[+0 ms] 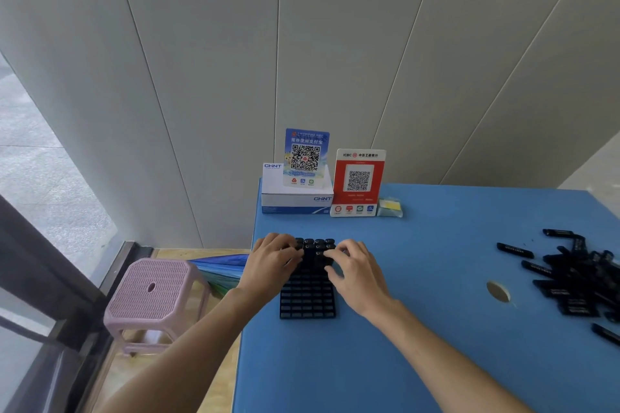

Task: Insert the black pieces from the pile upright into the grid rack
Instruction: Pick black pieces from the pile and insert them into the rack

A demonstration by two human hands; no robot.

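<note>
A black grid rack [307,298] lies on the blue table [419,329] near its left edge. Several black pieces [315,246] stand upright in its far rows; the near rows show open cells. My left hand [273,260] rests on the rack's far left side, fingers curled over the standing pieces. My right hand [355,270] is at the far right side, its fingertips touching a piece in the filled rows. Whether either hand grips a piece is hidden by the fingers. A pile of loose black pieces [577,282] lies at the table's right edge.
A white CHNT box [297,199] with a blue QR card, a red QR stand [359,183] and a small packet [389,208] stand at the table's back. A round hole [499,292] is in the tabletop. A pink stool [154,295] stands left of the table.
</note>
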